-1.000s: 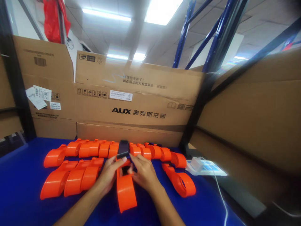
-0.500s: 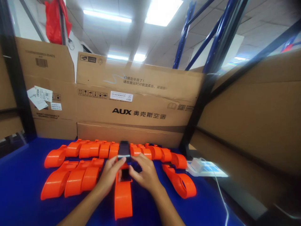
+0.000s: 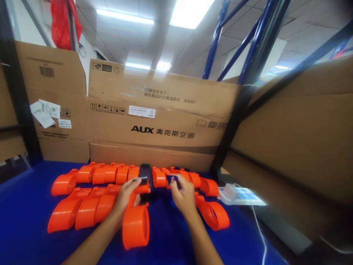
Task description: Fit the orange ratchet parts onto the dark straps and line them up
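orange plastic housing (image 3: 135, 221) being gripped at its narrow end by left hand (image 3: 127, 197), fingers clamped on it, lying on blue desk (image 3: 24, 243) at centre front. small dark part (image 3: 171, 179) being pinched in right hand (image 3: 184, 197) fingers, just above back row of orange housings (image 3: 110, 173). white adapter (image 3: 229, 191) lying near right edge.

A blue-covered bench (image 3: 24, 206) stands walled in by tall cardboard cartons (image 3: 154, 121) at the back and right. Blue steel racking (image 3: 217, 36) rises behind them. Fluorescent panels (image 3: 190, 11) glare from the tiled ceiling; a red bag (image 3: 62, 22) hangs upper left.
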### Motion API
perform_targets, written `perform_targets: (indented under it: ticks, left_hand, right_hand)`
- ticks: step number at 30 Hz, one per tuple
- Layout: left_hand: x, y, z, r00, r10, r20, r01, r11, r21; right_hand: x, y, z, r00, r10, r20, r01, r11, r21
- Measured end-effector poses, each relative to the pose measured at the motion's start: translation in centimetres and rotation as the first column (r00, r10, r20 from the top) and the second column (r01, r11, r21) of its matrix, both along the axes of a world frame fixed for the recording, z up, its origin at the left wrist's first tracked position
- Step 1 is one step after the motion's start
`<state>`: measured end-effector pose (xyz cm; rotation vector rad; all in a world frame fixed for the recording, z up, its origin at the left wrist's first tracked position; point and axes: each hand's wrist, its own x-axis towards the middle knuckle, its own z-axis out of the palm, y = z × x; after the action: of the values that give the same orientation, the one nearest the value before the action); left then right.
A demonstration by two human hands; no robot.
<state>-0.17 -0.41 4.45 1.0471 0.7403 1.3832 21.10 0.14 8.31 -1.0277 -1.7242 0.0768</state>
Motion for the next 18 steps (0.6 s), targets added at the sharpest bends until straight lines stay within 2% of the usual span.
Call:
perform_targets:
  ticks: [4,8,11,13,15,18]
  left_hand:
    - [0.1,-0.1,-0.1,0.998,0.060,-0.006,-0.060,0.998,-0.023]
    - [0.5,-0.6,0.1,0.995,0.100,0.011,-0.099,0.994,-0.049]
    - [0.7,-0.8,0.2,0.996,0.092,0.018,-0.091,0.993,-0.073]
    - [0.7,-0.8,0.2,0.997,0.076,0.013,-0.075,0.994,-0.077]
    - [0.8,-0.6,0.1,0.998,0.067,-0.003,-0.067,0.996,-0.067]
    - [1.0,-0.5,0.0,0.998,0.053,-0.042,-0.055,0.998,-0.043]
  right_hand:
    - [1.3,1.1,-0.1,0.974,-0.101,0.202,0.133,0.979,-0.155]
    - [1.7,1.0,-0.4,0.914,-0.057,0.403,0.204,0.921,-0.332]
    - [1.8,0.6,-0.5,0.891,-0.039,0.453,0.238,0.889,-0.391]
    - [1.8,0.5,-0.5,0.893,-0.061,0.445,0.250,0.891,-0.379]
    - [1.6,0.5,-0.4,0.916,-0.055,0.398,0.202,0.919,-0.338]
    - [0.7,0.3,0.0,0.964,0.094,0.250,-0.032,0.970,-0.241]
